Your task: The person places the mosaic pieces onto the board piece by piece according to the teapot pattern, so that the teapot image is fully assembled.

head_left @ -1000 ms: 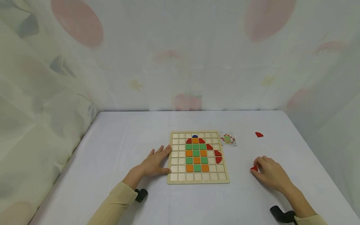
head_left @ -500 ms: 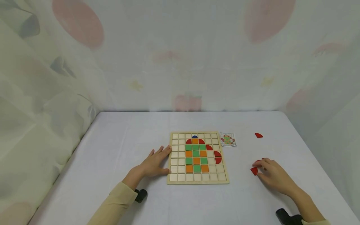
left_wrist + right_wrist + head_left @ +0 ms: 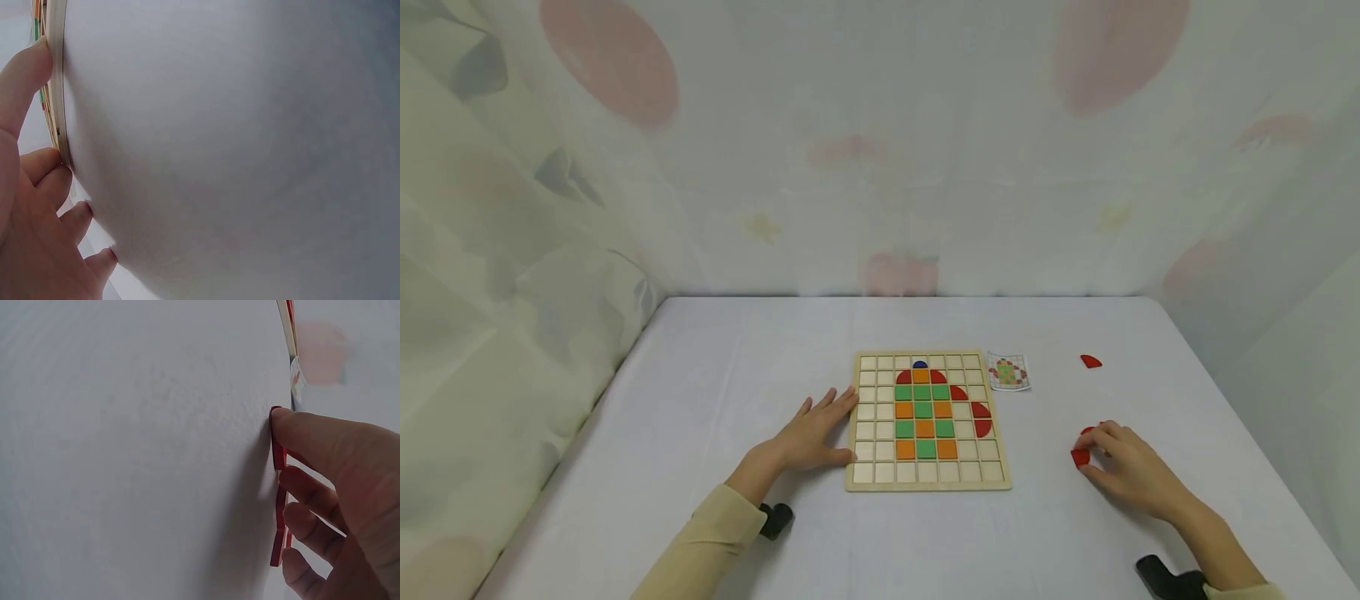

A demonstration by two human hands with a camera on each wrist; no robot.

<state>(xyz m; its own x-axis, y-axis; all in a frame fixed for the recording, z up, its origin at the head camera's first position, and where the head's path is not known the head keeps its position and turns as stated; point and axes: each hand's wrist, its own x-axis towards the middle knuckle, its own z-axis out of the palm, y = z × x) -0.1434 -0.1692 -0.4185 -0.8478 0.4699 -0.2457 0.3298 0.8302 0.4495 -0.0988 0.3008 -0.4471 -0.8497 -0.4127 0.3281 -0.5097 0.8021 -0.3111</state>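
Observation:
A wooden grid board (image 3: 928, 483) lies mid-table, with green, orange, red and blue tiles set in its squares. My left hand (image 3: 808, 437) is spread at its left side; thumb and fingertips touch the board's edge, also in the left wrist view. On the right, my right hand (image 3: 1127, 467) pinches a red quarter-circle tile (image 3: 1080, 457) between thumb and index finger, low over the tabletop. Another red tile (image 3: 1087, 430) peeks out past the index finger, mostly hidden. In the right wrist view the thumb presses a red tile (image 3: 278, 450), and further red tiles (image 3: 279, 515) lie beneath the other fingers.
A small pattern card (image 3: 1009, 372) with a coloured grid print lies at the board's upper right corner. Farther right, a lone red quarter-circle tile (image 3: 1091, 361) rests on the white tablecloth (image 3: 760, 350). Patterned curtains surround the table on the back and sides.
My right hand has shifted slightly right and toward me, and the red tile in its fingers has turned. A second red tile has come into sight behind the index finger. My left hand stays still.

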